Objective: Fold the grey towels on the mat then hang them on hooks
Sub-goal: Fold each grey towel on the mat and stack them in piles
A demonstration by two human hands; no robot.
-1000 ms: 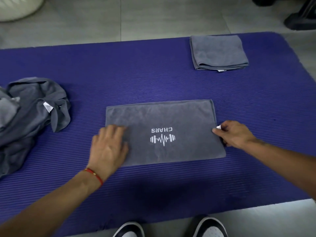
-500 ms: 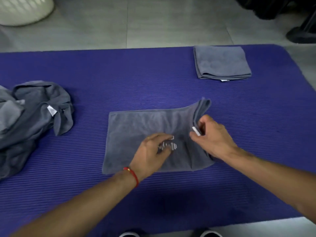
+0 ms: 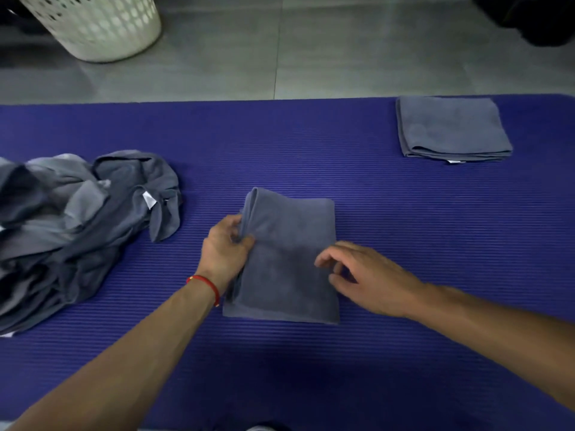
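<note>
A grey towel (image 3: 289, 259) lies folded into a narrow rectangle at the middle of the purple mat (image 3: 404, 213). My left hand (image 3: 225, 247), with a red band at the wrist, pinches the towel's left edge where the layers stack. My right hand (image 3: 364, 275) hovers over the towel's right edge with fingers loosely curled, holding nothing. A folded grey towel (image 3: 451, 127) sits at the mat's far right. A heap of unfolded grey towels (image 3: 71, 222) lies on the left side of the mat.
A white perforated laundry basket (image 3: 93, 26) stands on the grey tiled floor (image 3: 342, 48) beyond the mat's far left. A dark object (image 3: 535, 17) sits at the top right corner. Bare mat stretches between the towels.
The towel's right half has been folded over to the left, hiding the logo. My left hand moved to the left edge and took hold; my right hand let go of the corner.
</note>
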